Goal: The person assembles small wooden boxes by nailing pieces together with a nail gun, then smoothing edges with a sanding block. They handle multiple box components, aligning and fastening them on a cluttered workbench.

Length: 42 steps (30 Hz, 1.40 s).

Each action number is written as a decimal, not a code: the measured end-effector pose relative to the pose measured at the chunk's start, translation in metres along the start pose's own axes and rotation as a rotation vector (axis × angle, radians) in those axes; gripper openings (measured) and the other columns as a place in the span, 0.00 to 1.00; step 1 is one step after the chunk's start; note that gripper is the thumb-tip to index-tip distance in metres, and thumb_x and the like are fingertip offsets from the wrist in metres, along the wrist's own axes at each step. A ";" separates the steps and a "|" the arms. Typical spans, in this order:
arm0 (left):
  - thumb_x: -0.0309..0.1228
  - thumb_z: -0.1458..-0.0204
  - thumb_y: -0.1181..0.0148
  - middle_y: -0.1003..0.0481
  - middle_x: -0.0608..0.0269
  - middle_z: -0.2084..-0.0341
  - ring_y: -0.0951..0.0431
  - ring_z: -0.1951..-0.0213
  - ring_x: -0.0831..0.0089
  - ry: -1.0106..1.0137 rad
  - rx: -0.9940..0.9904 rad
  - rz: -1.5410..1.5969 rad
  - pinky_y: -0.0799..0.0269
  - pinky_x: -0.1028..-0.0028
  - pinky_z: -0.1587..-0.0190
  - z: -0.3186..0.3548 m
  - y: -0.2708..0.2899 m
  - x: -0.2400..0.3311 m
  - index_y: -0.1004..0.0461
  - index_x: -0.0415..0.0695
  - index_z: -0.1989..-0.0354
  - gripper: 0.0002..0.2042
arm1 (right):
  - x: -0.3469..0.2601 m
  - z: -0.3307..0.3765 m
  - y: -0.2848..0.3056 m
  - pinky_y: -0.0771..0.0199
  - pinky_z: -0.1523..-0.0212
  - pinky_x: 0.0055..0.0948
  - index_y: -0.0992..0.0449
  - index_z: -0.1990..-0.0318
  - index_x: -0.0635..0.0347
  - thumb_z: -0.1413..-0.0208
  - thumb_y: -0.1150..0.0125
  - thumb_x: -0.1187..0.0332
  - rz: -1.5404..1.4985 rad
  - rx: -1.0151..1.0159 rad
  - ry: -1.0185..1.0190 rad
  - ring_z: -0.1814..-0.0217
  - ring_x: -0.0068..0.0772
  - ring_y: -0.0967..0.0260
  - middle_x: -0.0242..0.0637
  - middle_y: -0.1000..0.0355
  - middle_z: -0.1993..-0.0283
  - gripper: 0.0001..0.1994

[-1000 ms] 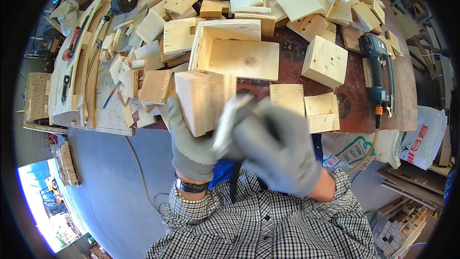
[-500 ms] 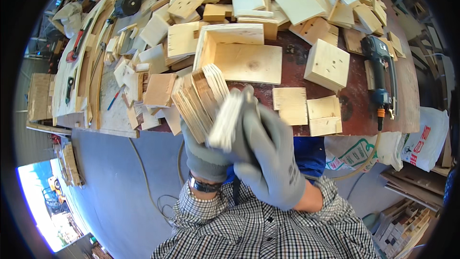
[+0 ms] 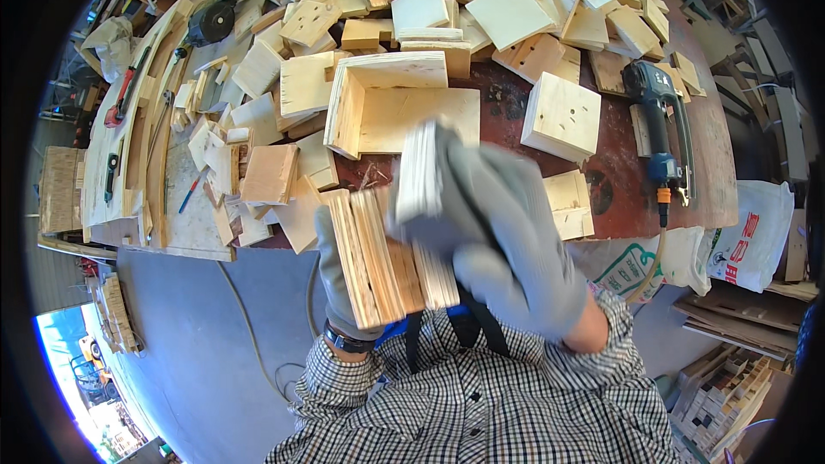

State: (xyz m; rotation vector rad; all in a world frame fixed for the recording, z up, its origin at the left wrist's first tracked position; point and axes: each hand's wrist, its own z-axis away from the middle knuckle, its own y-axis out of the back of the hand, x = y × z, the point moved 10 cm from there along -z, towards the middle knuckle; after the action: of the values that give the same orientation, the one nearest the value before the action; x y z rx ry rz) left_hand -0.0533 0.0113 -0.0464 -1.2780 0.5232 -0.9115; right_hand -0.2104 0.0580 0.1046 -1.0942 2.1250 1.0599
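Both my hands wear grey gloves. My left hand (image 3: 335, 279) is closed around a stack of small plywood pieces (image 3: 371, 258), held on edge in front of the bench. Just above and to the right, my right hand (image 3: 524, 232) grips a paler plywood stack (image 3: 421, 167), blurred by motion. This second stack partly covers the top of the first. Behind the hands, a partly built wooden box (image 3: 419, 116) with an open side lies on the bench. To its right is a square block of stacked plywood (image 3: 563, 116), and a flat wood square (image 3: 567, 204) is half hidden by my right hand.
A heap of wooden offcuts (image 3: 516, 13) covers the back of the dark red bench (image 3: 507, 163). A nail gun (image 3: 657, 129) with a hose lies at the right. Hand tools, including a red-handled one (image 3: 120, 99), are at the left. White sacks (image 3: 752, 232) stand below the right edge.
My right hand has risen and moved right with its pale stack. The left hand's stack has come lower and stands more upright. The view has shifted slightly.
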 end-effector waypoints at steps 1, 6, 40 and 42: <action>0.73 0.38 0.53 0.25 0.44 0.38 0.20 0.41 0.54 0.047 -0.039 -0.004 0.20 0.52 0.40 0.002 -0.002 -0.008 0.39 0.38 0.26 0.49 | 0.016 -0.007 -0.002 0.35 0.32 0.51 0.40 0.24 0.66 0.27 0.48 0.47 0.041 -0.004 -0.063 0.35 0.59 0.35 0.60 0.36 0.32 0.35; 0.76 0.52 0.36 0.29 0.52 0.36 0.28 0.34 0.66 -0.199 0.029 -0.897 0.31 0.65 0.32 0.010 -0.058 0.014 0.50 0.32 0.22 0.64 | 0.071 -0.006 0.009 0.26 0.59 0.25 0.42 0.21 0.63 0.27 0.48 0.54 -0.605 0.121 -0.556 0.58 0.25 0.28 0.45 0.27 0.44 0.33; 0.57 0.63 0.18 0.27 0.46 0.39 0.26 0.39 0.49 -0.453 -0.044 -2.622 0.33 0.54 0.35 -0.044 -0.100 0.028 0.39 0.38 0.26 0.57 | 0.069 0.043 0.013 0.26 0.44 0.22 0.44 0.21 0.68 0.26 0.47 0.57 -0.678 0.274 -0.789 0.45 0.20 0.28 0.41 0.30 0.35 0.34; 0.57 0.66 0.17 0.30 0.44 0.36 0.29 0.36 0.48 -0.712 -0.192 -2.635 0.34 0.52 0.34 -0.036 -0.118 0.023 0.39 0.38 0.26 0.60 | 0.066 0.045 0.012 0.27 0.41 0.23 0.45 0.21 0.68 0.26 0.47 0.57 -0.692 0.236 -0.808 0.42 0.22 0.29 0.42 0.30 0.33 0.34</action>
State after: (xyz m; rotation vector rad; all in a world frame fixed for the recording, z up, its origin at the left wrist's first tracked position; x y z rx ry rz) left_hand -0.1017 -0.0308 0.0609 -1.7872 -2.3419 -2.0653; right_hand -0.2517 0.0713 0.0361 -0.9451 1.0744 0.7048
